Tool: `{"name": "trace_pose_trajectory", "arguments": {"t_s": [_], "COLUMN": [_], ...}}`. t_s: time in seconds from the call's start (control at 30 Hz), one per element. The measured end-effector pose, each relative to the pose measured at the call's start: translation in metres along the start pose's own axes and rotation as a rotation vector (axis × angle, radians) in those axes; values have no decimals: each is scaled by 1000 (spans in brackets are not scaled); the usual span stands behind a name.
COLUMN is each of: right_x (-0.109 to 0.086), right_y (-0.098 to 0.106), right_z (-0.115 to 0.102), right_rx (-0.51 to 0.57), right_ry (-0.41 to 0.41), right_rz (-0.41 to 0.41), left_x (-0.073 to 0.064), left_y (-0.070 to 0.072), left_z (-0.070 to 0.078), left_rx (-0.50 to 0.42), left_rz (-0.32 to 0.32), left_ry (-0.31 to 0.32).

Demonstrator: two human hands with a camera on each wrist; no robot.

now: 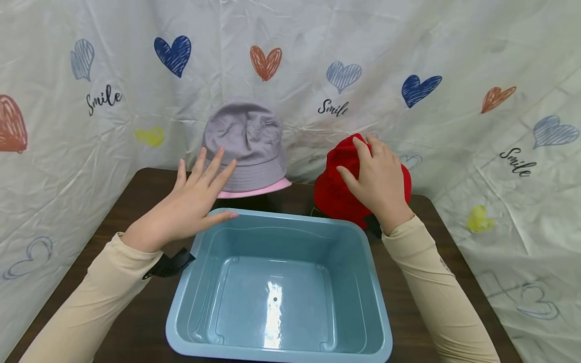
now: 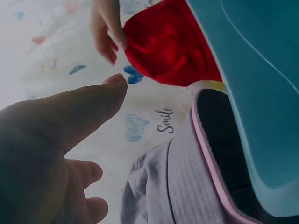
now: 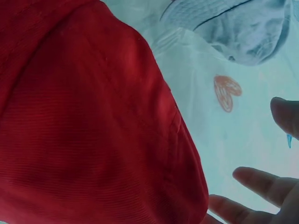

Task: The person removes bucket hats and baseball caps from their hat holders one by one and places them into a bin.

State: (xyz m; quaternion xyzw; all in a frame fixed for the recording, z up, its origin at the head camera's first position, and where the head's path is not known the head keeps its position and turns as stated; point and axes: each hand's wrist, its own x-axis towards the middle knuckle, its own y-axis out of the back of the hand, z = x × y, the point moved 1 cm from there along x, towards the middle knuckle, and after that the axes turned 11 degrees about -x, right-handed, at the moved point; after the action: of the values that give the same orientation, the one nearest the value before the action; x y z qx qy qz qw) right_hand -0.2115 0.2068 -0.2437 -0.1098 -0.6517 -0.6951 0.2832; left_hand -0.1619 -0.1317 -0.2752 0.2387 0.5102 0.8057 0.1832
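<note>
Holds the left hand (image 1: 187,205) by the far left corner of the blue tub (image 1: 245,302), before the grey bucket hat (image 1: 254,133) with its pink underbrim, fingers straight and spread. Reaches with the right hand (image 1: 380,177) over the red hat (image 1: 335,197), fingers parted and lightly bent; cannot tell whether touching. Has both hats behind the tub, at the dark table's (image 1: 140,322) far side.

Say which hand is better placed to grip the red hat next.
Right, most likely. In the head view the right hand overlaps the red hat, fingertips near its crown; the left hand is spread by the grey hat.
</note>
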Motion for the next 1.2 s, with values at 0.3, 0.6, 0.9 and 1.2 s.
{"name": "trace_pose_trajectory", "arguments": {"t_s": [0.3, 0.6, 0.9, 1.2], "right_x": [-3, -3, -7, -6], "right_y": [-3, -2, -6, -11], "right_z": [11, 22, 33, 38], "right_rx": [16, 68, 118, 115], "right_ry": [-13, -60, -159, -183], "right_rz": [19, 1, -85, -80], "left_x": [-28, -74, -100, -101], "left_y": [-18, -24, -52, -70], "left_z": [-6, -14, -21, -23], "left_rx": [-63, -123, -205, -219], "left_rz": [24, 63, 74, 118], "left_ry": [-25, 23, 61, 23]}}
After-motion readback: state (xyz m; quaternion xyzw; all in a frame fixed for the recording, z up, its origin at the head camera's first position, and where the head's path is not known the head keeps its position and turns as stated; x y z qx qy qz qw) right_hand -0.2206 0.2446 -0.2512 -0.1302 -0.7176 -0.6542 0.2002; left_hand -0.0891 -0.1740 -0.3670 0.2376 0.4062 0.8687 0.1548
